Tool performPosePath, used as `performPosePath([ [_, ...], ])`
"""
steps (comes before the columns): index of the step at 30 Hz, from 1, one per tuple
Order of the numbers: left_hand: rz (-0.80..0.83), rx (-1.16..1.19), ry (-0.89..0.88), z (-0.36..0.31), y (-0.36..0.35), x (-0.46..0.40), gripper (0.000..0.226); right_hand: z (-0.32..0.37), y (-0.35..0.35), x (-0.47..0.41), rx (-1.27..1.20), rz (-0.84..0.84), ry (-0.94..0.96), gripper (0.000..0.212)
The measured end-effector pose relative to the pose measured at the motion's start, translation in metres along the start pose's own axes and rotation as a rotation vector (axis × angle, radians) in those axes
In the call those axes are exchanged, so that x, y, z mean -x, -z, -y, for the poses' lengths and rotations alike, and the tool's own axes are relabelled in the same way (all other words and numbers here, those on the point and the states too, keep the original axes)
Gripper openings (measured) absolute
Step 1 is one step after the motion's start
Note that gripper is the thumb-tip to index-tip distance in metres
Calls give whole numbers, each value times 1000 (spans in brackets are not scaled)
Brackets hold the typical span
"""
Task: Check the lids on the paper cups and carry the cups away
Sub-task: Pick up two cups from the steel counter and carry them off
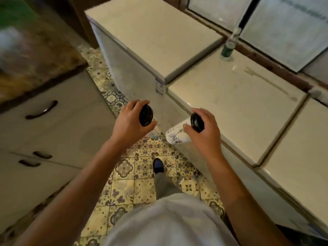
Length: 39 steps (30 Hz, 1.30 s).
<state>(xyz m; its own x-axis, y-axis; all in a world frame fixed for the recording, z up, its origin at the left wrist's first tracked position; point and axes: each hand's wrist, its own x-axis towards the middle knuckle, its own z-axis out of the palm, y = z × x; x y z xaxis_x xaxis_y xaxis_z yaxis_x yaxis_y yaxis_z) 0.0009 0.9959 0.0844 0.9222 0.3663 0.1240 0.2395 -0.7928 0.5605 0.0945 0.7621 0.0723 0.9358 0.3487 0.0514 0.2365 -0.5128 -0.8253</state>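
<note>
My left hand (128,124) grips a paper cup by its black lid (145,115); only a sliver of that white cup's body (154,127) shows below my fingers. My right hand (205,130) grips a second white paper cup (174,134), printed with dark drawings, around its black lid (197,122). Both cups hang tilted in the air above the patterned floor, apart from each other, just left of the freezers' front edge.
White chest freezers (236,103) line the right side, with a green-labelled bottle (228,49) standing on one by the window. On the left is a stone-topped counter (39,68) with cabinet drawers (41,110). Patterned floor tiles (142,167) run between them, with my foot (158,166) on them.
</note>
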Motion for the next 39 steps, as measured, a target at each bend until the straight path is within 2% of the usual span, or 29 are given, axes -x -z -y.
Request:
performPosePath([
  [8, -139, -74, 179, 71, 76, -67, 67, 71, -85, -134, -105, 187, 182, 54],
  [12, -266, -122, 276, 97, 119, -99, 66, 120, -119, -194, -153, 275, 306, 53],
  [17, -374, -164, 380, 127, 157, -114, 67, 166, -157, -239, -196, 378, 441, 54],
  [23, -479, -215, 456, 167, 194, -120, 67, 209, -210, -267, -240, 529, 493, 49],
  [27, -497, -271, 471, 194, 216, -129, 69, 239, -242, -279, -208, 555, 560, 51],
  [33, -476, -304, 413, 244, 257, -163, 73, 286, -297, -311, -189, 509, 590, 55],
  [39, -303, -392, 388, 295, 310, -206, 76, 348, -359, -335, 1, 460, 708, 59],
])
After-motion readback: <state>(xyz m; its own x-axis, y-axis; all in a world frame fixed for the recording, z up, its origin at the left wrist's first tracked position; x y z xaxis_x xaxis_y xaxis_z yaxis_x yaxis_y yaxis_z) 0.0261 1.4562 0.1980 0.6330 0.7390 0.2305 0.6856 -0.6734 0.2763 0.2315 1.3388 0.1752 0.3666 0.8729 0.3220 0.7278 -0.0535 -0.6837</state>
